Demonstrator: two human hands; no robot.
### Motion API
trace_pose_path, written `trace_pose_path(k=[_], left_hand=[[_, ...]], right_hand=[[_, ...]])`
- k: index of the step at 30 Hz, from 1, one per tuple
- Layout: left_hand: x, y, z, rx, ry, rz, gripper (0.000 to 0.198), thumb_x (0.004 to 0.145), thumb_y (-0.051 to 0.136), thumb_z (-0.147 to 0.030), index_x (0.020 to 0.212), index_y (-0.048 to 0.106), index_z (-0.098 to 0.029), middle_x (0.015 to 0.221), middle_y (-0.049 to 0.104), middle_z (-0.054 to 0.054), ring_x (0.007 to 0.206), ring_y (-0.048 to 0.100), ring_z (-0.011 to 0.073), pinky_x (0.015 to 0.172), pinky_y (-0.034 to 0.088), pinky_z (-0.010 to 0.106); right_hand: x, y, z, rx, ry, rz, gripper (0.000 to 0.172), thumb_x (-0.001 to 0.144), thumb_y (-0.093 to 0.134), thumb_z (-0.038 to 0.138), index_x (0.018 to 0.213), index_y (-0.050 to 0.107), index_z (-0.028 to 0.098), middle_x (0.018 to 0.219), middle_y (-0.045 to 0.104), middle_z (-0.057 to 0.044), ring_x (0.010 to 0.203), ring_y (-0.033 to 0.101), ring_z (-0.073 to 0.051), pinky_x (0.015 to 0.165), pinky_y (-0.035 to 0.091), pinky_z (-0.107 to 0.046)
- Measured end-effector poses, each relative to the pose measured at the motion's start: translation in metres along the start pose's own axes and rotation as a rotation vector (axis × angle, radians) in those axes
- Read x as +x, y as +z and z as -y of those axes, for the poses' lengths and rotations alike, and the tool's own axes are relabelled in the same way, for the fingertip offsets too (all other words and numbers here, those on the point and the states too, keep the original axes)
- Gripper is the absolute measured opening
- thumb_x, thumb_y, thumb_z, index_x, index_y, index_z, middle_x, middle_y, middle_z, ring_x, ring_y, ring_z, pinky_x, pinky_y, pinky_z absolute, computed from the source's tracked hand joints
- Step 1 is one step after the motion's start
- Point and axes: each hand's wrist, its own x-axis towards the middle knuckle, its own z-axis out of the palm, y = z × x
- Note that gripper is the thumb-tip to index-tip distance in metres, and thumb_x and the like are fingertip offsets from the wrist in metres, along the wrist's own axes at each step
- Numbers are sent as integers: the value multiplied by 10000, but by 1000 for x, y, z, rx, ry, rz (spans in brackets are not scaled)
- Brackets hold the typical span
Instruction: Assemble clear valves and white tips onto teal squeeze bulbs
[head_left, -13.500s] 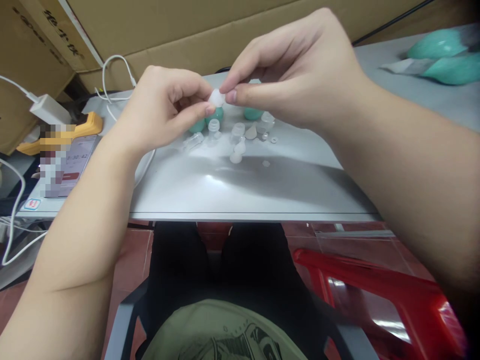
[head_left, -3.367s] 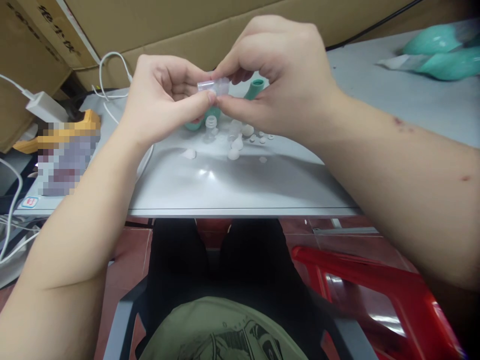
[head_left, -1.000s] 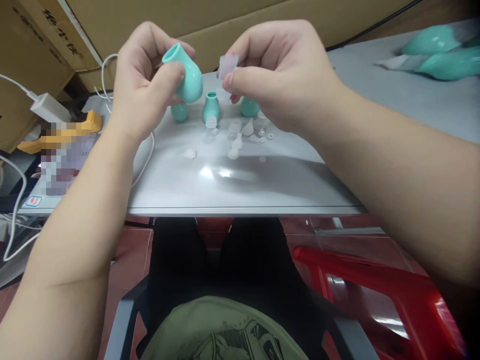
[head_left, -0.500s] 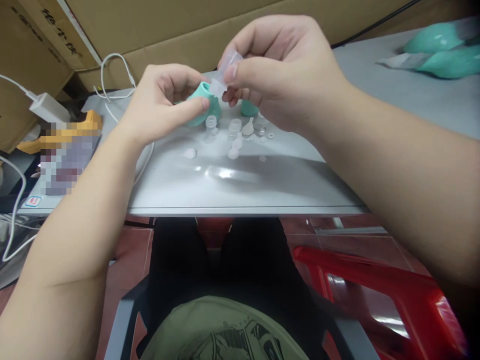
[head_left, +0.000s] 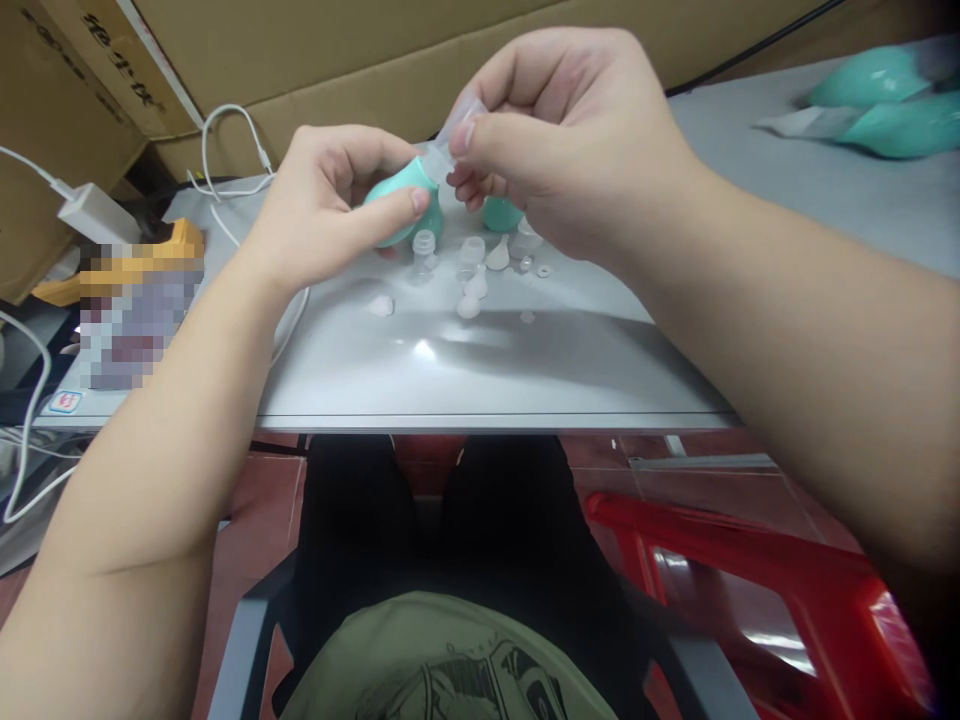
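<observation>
Between the thumb and fingers of my left hand [head_left: 330, 195] is a teal rubber bulb [head_left: 401, 195], tilted with its mouth to the upper right. My right hand [head_left: 547, 130] pinches a clear plastic nozzle piece [head_left: 444, 150], whose lower end meets the mouth of the bulb. How deep the nozzle sits in the bulb I cannot tell. Below the hands stand small clear plastic cups [head_left: 472, 257] and a clear capped part [head_left: 424, 255]. Small whitish flat pieces [head_left: 469, 305] lie around them. Another teal bulb [head_left: 501, 214] is partly hidden behind my right hand.
Two teal bulbs with clear tips [head_left: 896, 125] lie at the table's far right. On the left are a white charger [head_left: 97, 215], a yellow object [head_left: 176, 250] and white cables. Cardboard [head_left: 322, 60] walls the back. A red stool [head_left: 735, 570] stands below right.
The bulb in my left hand has tipped toward the right, and its mouth has come up against the nozzle. The right hand has barely moved.
</observation>
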Motion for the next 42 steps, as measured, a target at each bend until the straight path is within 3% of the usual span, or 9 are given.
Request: trace_pose_path(k=[5,12,17,21,29,34,38,42], left_hand=[[-1,-4,-6,91,6,27,264,749,948,-484,878,854,-273,794,806,44,612,734,248,500,621,363],[3,-3,8,139,126,-43,151,769,900,-449,869,877,-339,731,777,30,491,643,217,398,502,363],[3,-3,13,186,166,-101,152,806,902,-443,871,869,-310,689,757,7,447,583,172,369,419,345],[4,-2,15,170,196,-133,153,799,918,-423,870,873,-295,678,751,-14,456,571,148,378,420,333],[5,-2,21,194,208,-172,355,823,905,-617,888,864,-270,674,729,-12,485,516,122,457,430,337],[4,1,20,196,200,-187,549,802,866,-763,900,856,-224,687,717,6,525,510,118,501,446,326],[2,7,13,159,194,-259,428,765,912,-665,854,866,-250,671,719,0,504,512,137,503,437,350],[1,7,6,201,175,-236,274,791,897,-552,847,859,-286,722,758,8,540,568,177,509,424,374]], right_hand=[[1,-3,4,-44,5,38,222,861,634,-6,758,675,186,695,724,45,572,651,-67,539,541,-177],[0,0,8,-54,14,-4,251,867,644,-80,760,681,144,671,734,43,559,659,-60,528,534,-166],[-1,1,9,-61,20,-15,192,882,655,-77,794,678,92,660,735,38,562,670,-68,540,555,-174],[0,-1,5,-33,0,20,189,892,671,-74,818,671,100,673,735,40,581,678,-69,561,562,-178],[1,-11,3,-120,-38,88,93,873,818,109,852,758,178,792,774,20,656,684,-63,598,553,-182],[-1,-8,2,-79,-56,59,87,847,837,101,855,768,154,765,759,20,653,670,-58,598,535,-181],[-2,-4,-2,-29,-102,50,113,844,814,49,851,734,128,769,752,24,643,670,-61,584,519,-189],[-4,-4,-2,-87,-90,46,113,870,789,35,858,747,140,769,742,22,648,659,-61,600,523,-190]])
